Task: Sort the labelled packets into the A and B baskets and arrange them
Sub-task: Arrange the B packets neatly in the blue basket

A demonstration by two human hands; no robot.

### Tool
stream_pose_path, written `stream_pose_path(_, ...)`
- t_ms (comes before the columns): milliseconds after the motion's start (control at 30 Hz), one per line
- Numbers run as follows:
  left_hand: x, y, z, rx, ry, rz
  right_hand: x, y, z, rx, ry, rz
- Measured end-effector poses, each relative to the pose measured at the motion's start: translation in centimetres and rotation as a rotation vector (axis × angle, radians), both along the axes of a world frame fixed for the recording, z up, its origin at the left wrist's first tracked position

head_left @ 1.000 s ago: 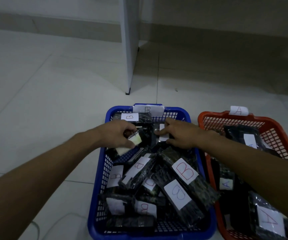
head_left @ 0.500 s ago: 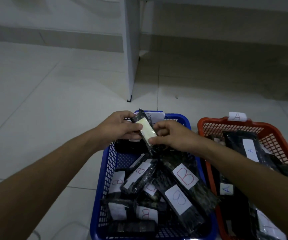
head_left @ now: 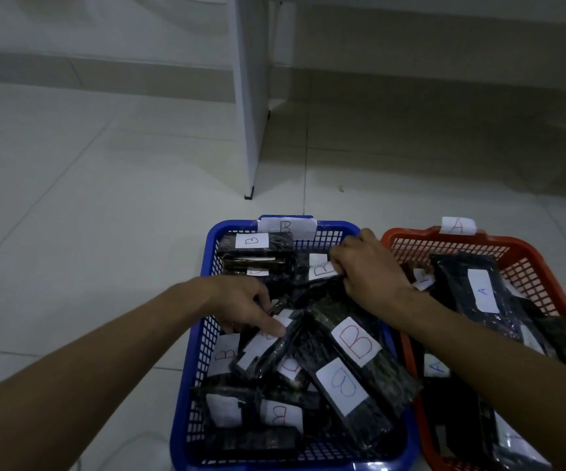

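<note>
The blue basket [head_left: 194, 362] tagged B holds several black packets with white B labels. Beside it on the right, the orange basket [head_left: 526, 266] tagged A holds packets labelled A [head_left: 478, 290]. My right hand [head_left: 373, 273] is at the back of the blue basket, its curled fingers pinching a B packet [head_left: 319, 266] that lies beside a stacked B packet [head_left: 254, 244]. My left hand [head_left: 245, 307] reaches down into the basket's middle. Its fingers are closed on the upper end of a slanted packet [head_left: 261, 351].
Both baskets stand on a pale tiled floor [head_left: 87, 215]. A white furniture leg [head_left: 251, 130] comes down just behind the blue basket, with a wall and a low shelf edge further back. Bare floor stretches to the left.
The packet that both hands held up above the basket now lies at the back of the blue basket under my right hand. My left hand has let go and dropped to a packet in the middle.
</note>
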State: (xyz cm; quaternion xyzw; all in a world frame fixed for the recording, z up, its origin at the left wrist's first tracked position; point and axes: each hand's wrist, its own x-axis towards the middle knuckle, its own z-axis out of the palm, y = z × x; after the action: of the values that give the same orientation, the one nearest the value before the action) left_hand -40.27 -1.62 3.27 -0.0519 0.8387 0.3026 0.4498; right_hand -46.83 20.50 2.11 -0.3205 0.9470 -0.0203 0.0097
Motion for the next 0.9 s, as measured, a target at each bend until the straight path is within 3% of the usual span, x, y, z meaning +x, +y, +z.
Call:
stream_pose_path(233, 0.2, -0.3, -0.2, 0.138, 0.035, 0.157, -2.4, -0.8, 0.2, 0.031, -0.200, 0.011)
stream_pose_path(400, 0.6, 0.2, -0.4, 0.064, -0.039, 0.059, -3.0, -0.7, 0.4, -0.021, -0.226, 0.062)
stream_pose_path(600, 0.8, -0.3, -0.6, 0.147, -0.051, 0.082, -3.3, -0.2, 1.3, -0.018, -0.292, 0.061)
stream_pose_path(700, 0.9, -0.8, -0.6, 0.201, -0.028, 0.130, -3.5, -1.0, 0.4, 0.050, -0.247, 0.072)
stream_pose_path(833, 0.2, -2.0, 0.2, 0.214, 0.040, 0.176, -3.6, -2.0, 0.5, 0.183, -0.012, 0.073)
stream_pose_path(900, -0.1, -2.5, 0.6, 0.234, 0.094, 0.222, -3.6, -2.3, 0.3, 0.207, -0.023, 0.041)
